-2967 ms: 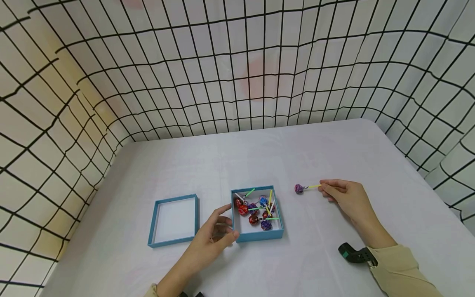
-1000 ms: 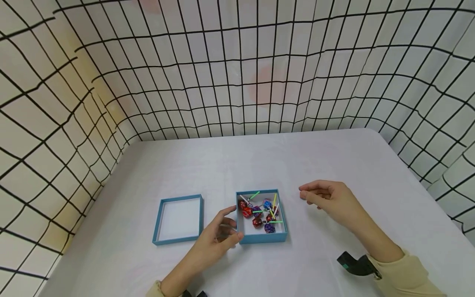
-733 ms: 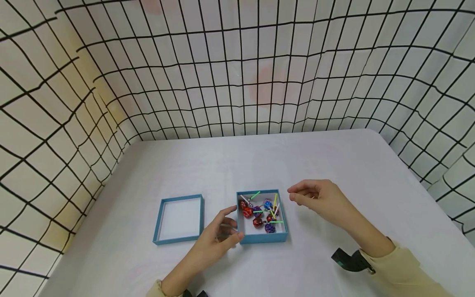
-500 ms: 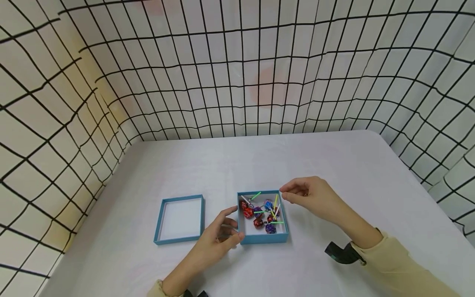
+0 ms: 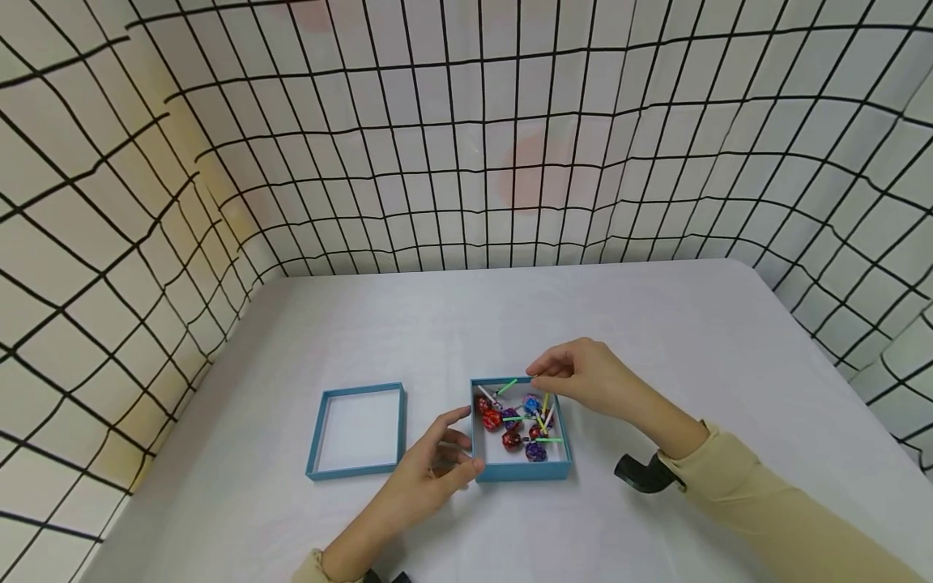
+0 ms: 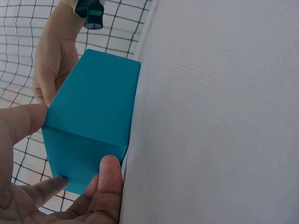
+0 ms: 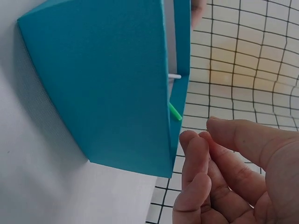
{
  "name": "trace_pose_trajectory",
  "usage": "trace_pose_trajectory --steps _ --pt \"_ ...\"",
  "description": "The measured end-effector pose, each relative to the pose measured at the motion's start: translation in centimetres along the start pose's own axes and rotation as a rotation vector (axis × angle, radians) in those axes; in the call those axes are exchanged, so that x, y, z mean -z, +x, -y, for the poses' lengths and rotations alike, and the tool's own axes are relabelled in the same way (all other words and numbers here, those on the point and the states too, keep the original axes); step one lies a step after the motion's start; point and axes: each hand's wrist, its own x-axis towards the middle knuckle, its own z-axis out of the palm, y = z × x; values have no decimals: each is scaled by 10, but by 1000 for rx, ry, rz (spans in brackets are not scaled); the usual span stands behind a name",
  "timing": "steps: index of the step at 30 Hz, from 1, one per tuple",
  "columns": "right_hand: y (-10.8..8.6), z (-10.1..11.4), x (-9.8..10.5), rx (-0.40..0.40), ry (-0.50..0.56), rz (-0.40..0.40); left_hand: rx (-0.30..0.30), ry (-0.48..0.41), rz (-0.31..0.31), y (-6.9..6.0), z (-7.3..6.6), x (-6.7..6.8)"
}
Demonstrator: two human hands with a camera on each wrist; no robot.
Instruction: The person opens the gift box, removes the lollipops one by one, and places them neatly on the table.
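The left hand [image 5: 430,474] rests spread fingers against the blue box [image 5: 525,471] of lollipops [image 5: 492,420]; the right hand [image 5: 585,379], fingers loosely curled, thumb apart, hovers at the far rim.

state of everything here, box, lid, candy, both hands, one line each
Box: uncovered, upright
Lid: off, hollow side up, left of box
Lollipops: wrapped, jumbled in the box
Left hand: touching the box's left side
Right hand: holding nothing, at the box's far rim
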Motion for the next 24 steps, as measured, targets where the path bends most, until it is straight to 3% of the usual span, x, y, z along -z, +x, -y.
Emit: trace_pose_trajectory --steps 24 --pt "14 4 -16 25 -68 28 -5 2 9 -1 -2 0"
